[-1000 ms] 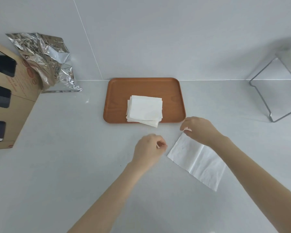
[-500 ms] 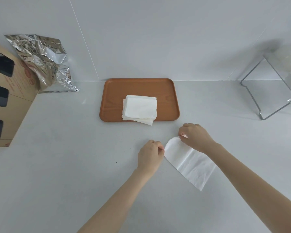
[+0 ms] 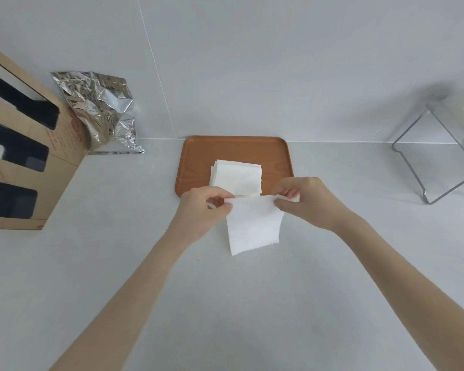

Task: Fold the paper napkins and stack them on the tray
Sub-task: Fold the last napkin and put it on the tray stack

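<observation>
A white paper napkin hangs lifted above the grey counter, just in front of the brown tray. My left hand pinches its top left corner and my right hand pinches its top right corner. The napkin's lower part droops toward me. On the tray lies a stack of folded white napkins, its near edge partly hidden behind my hands and the held napkin.
A cardboard box with dark cut-outs stands at the left, with a crumpled foil bag behind it by the wall. A clear acrylic stand sits at the right. The tray lies against the back wall.
Both hands lifted the napkin off the counter and carried it left, toward the tray; the left hand now grips a corner. The napkin now hangs straight between the hands.
</observation>
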Motion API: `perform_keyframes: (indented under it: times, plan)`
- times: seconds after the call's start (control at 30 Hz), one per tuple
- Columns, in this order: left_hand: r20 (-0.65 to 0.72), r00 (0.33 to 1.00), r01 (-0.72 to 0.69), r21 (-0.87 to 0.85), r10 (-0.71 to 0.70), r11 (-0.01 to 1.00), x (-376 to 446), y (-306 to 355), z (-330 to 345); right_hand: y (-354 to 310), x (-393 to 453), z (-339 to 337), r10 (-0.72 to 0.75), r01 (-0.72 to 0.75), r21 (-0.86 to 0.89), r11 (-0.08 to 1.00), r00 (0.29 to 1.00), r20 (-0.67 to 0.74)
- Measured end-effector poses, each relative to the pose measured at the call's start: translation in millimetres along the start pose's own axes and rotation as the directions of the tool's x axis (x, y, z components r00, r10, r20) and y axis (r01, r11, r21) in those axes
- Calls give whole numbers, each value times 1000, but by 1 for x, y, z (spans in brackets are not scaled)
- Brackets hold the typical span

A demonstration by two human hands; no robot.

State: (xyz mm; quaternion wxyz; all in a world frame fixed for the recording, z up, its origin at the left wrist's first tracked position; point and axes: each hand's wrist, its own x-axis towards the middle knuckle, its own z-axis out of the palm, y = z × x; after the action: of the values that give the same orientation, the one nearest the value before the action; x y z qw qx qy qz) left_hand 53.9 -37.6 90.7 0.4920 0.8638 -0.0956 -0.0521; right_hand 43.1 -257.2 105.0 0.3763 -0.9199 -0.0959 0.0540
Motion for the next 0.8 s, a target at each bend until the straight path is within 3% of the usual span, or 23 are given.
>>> perform_keyframes:
  times: [0.23, 0.47, 0.8]
  plan:
    - [192, 980, -68, 50, 58, 996, -49, 16, -34, -36, -43, -3, -53, 55, -19, 998, 995, 87]
    - [120, 987, -104, -46, 108, 994, -43, 18, -46, -48, -43, -7, -119, 120, 44, 992, 993, -8]
    - [130, 987, 79, 116, -94, 990, -8, -57, 7, 25, -13, 54, 134, -134, 60, 989, 991, 16]
